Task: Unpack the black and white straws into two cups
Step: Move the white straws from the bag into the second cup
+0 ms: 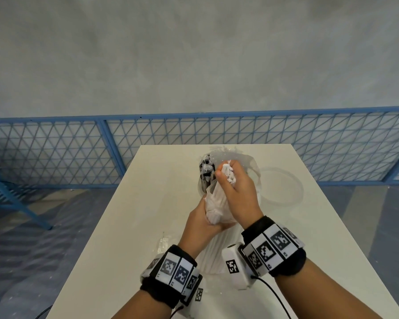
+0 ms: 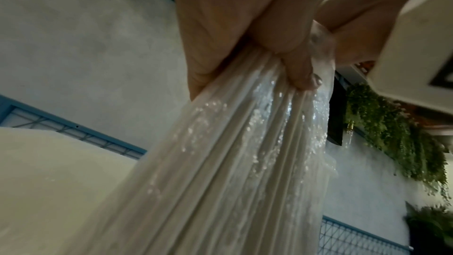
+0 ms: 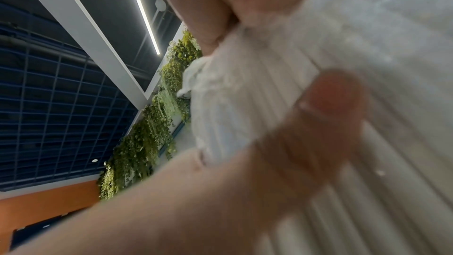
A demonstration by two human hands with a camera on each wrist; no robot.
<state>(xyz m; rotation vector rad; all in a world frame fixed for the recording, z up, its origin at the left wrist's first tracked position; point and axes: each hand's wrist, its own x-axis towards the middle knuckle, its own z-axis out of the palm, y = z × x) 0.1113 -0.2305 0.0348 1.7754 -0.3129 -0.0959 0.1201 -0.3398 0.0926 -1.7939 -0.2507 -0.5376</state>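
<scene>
white table [image 1: 124, 226] with a clear cup [image 1: 283, 187] and crumpled clear wrapper [image 1: 164, 244]

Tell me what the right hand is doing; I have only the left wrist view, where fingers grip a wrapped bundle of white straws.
Observer: The right hand pinches the bunched top of the wrapper, above the left hand that grips the white straws.
Operator: Where are the black straws?
Observer: The black straws stand in a clear cup just behind the hands.
Operator: And the other cup?
Observer: A second clear cup stands to the right; I see no straws in it.
</scene>
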